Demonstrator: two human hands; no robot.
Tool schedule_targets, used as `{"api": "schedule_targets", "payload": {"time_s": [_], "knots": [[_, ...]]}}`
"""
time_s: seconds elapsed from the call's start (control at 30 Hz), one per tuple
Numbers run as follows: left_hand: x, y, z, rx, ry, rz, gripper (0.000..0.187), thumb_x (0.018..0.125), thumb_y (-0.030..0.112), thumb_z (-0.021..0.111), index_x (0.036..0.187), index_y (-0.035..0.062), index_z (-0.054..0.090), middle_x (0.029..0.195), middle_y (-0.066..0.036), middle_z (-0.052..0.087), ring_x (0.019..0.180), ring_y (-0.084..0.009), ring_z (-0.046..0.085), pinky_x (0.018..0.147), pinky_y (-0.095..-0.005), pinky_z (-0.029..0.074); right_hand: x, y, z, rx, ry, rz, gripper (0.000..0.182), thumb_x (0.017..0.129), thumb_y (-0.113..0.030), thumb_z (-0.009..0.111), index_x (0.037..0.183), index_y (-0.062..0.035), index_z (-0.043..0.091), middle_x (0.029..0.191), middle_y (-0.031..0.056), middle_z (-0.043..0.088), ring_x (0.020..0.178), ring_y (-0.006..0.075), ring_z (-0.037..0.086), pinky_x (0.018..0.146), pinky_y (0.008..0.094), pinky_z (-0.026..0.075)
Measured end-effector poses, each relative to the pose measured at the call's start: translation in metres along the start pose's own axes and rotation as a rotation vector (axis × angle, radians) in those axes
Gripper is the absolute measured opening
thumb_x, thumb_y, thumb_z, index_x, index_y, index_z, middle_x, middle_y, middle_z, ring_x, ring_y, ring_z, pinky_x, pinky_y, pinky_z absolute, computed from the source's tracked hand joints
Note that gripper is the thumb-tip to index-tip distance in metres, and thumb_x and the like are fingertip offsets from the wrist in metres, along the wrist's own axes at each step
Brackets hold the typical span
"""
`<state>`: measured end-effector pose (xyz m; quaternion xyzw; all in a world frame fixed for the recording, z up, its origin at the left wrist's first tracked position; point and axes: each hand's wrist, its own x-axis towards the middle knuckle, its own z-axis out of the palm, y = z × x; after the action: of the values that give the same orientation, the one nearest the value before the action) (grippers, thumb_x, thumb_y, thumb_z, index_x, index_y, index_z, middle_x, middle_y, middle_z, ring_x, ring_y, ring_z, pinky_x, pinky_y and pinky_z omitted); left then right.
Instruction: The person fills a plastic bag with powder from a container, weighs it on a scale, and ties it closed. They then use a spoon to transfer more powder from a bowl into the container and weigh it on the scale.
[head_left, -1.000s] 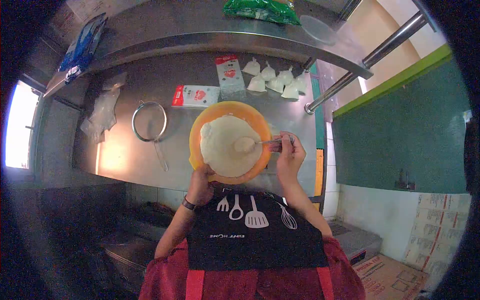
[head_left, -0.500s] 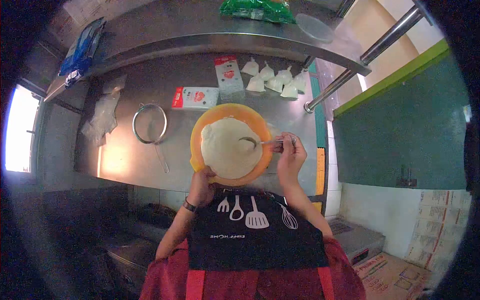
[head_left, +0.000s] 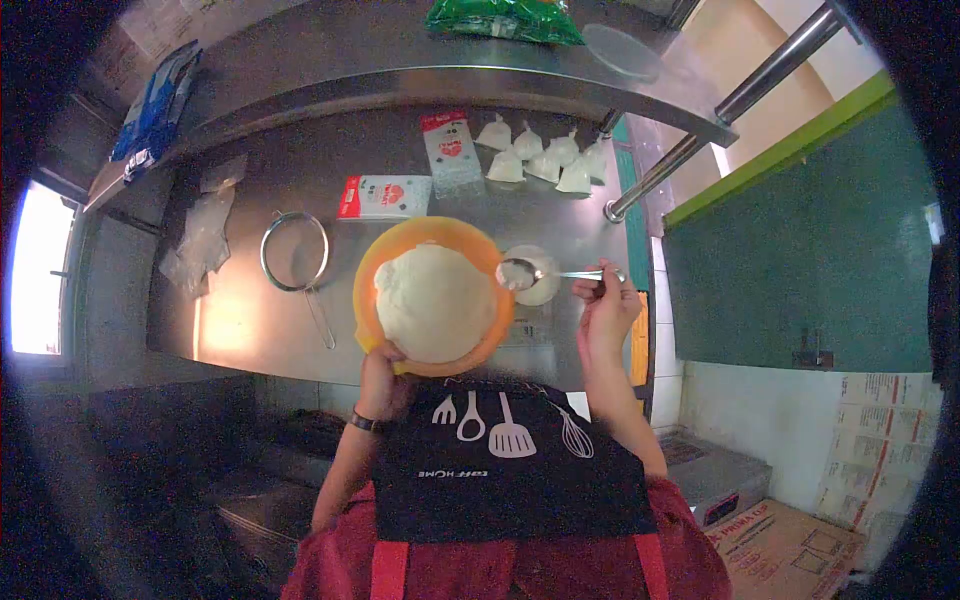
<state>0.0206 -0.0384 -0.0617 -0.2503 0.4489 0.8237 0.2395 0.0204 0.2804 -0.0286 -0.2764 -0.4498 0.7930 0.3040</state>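
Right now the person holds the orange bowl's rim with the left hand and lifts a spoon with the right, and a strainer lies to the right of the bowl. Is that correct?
Not quite. In the head view the strainer lies left of the orange bowl, not right. The left hand does hold the rim, and the right hand lifts the spoon.

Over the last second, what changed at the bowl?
Right hand lifted the spoon out of the flour to the right, over a small container. Orange bowl shifted slightly left. Left hand still grips its rim; strainer unmoved.

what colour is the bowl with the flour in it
Orange bowl, seen best in the head view, with the left hand on its rim.
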Motion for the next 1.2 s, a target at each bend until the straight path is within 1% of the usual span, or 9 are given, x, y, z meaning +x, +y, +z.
{"api": "schedule_targets", "payload": {"time_s": [0.13, 0.47, 0.57, 0.77, 0.87, 0.97, 1.07, 1.13, 1.2], "knots": [[-0.017, 0.011, -0.005, 0.009, 0.123, 0.032, 0.019, 0.078, 0.01, 0.045, 0.095, 0.0054, 0.053, 0.094, -0.008, 0.059, 0.084, -0.0238, 0.062, 0.066, -0.037, 0.054, 0.006, 0.001, -0.012, -0.087, 0.035, -0.107, 0.021, 0.098, -0.012, 0.05, 0.107, 0.0044, 0.059, 0.087, 0.0128, 0.064, 0.064, 0.0183, 0.064, 0.059, 0.0286, 0.056], [-0.026, 0.013, -0.041, -0.095, 0.075, 0.124, 0.032, 0.079, 0.011, 0.043, 0.108, -0.0002, 0.051, 0.103, -0.012, 0.061, 0.087, -0.0257, 0.067, 0.069, -0.0372, 0.062, 0.015, 0.045, -0.038, -0.312, 0.121, -0.294, 0.022, 0.099, -0.015, 0.049, 0.106, 0.0046, 0.058, 0.093, 0.0135, 0.062, 0.068, 0.0183, 0.064, 0.062, 0.03, 0.057], [-0.022, 0.007, -0.052, -0.089, 0.027, 0.133, 0.033, 0.083, 0.009, 0.044, 0.115, 0.0017, 0.05, 0.111, -0.013, 0.06, 0.094, -0.0313, 0.066, 0.074, -0.0444, 0.062, 0.014, 0.044, -0.035, -0.285, 0.11, -0.292, 0.02, 0.099, -0.015, 0.048, 0.102, 0.0023, 0.058, 0.093, 0.0119, 0.063, 0.069, 0.0176, 0.064, 0.062, 0.0301, 0.057], [-0.024, 0.006, -0.047, -0.068, 0.074, 0.113, 0.031, 0.085, 0.005, 0.043, 0.114, -0.0014, 0.052, 0.11, -0.015, 0.061, 0.092, -0.0298, 0.067, 0.075, -0.0436, 0.062, 0.026, 0.049, -0.039, -0.141, 0.206, -0.147, 0.016, 0.098, -0.015, 0.051, 0.096, -0.0011, 0.058, 0.086, 0.0091, 0.063, 0.065, 0.0173, 0.063, 0.059, 0.0299, 0.055], [-0.023, 0.006, -0.041, -0.083, 0.039, 0.099, 0.031, 0.079, 0.01, 0.043, 0.108, 0.0003, 0.049, 0.107, -0.014, 0.06, 0.091, -0.028, 0.066, 0.068, -0.0392, 0.062, 0.026, 0.05, -0.044, -0.065, 0.175, -0.119, 0.014, 0.096, -0.008, 0.051, 0.1, 0.0034, 0.058, 0.088, 0.0118, 0.063, 0.064, 0.0181, 0.062, 0.059, 0.0293, 0.056], [-0.02, 0.002, -0.043, -0.147, 0.045, 0.111, 0.036, 0.08, 0.01, 0.042, 0.114, -0.0007, 0.048, 0.107, -0.012, 0.06, 0.088, -0.0265, 0.066, 0.065, -0.0367, 0.061, 0.024, 0.048, -0.042, -0.126, 0.193, -0.133, 0.012, 0.096, -0.013, 0.055, 0.096, -0.0018, 0.059, 0.084, 0.0084, 0.063, 0.062, 0.0175, 0.062, 0.056, 0.0292, 0.054], [-0.02, 0.003, -0.045, -0.116, 0.067, 0.109, 0.038, 0.081, 0.011, 0.042, 0.116, -0.001, 0.048, 0.108, -0.012, 0.06, 0.086, -0.0256, 0.066, 0.063, -0.0351, 0.061, 0.02, 0.045, -0.04, -0.117, 0.197, -0.115, 0.015, 0.096, -0.01, 0.052, 0.101, 0.0029, 0.058, 0.088, 0.0116, 0.063, 0.064, 0.0178, 0.063, 0.059, 0.0291, 0.056], [-0.016, 0.004, -0.056, -0.044, 0.023, 0.08, 0.053, 0.079, 0.012, 0.042, 0.13, -0.0022, 0.043, 0.122, -0.017, 0.057, 0.105, -0.034, 0.062, 0.083, -0.0479, 0.059, 0.02, 0.046, -0.041, -0.123, 0.193, -0.122, 0.015, 0.096, -0.01, 0.052, 0.1, 0.0025, 0.059, 0.088, 0.0116, 0.063, 0.064, 0.0176, 0.063, 0.059, 0.029, 0.056], [-0.017, 0.003, -0.054, -0.058, 0.036, 0.097, 0.053, 0.078, 0.012, 0.042, 0.129, -0.0023, 0.043, 0.121, -0.017, 0.057, 0.105, -0.0342, 0.063, 0.083, -0.0475, 0.059, 0.019, 0.046, -0.042, -0.129, 0.186, -0.129, 0.015, 0.096, -0.01, 0.053, 0.1, 0.0021, 0.059, 0.089, 0.0117, 0.063, 0.064, 0.0175, 0.063, 0.059, 0.0288, 0.056]]}}
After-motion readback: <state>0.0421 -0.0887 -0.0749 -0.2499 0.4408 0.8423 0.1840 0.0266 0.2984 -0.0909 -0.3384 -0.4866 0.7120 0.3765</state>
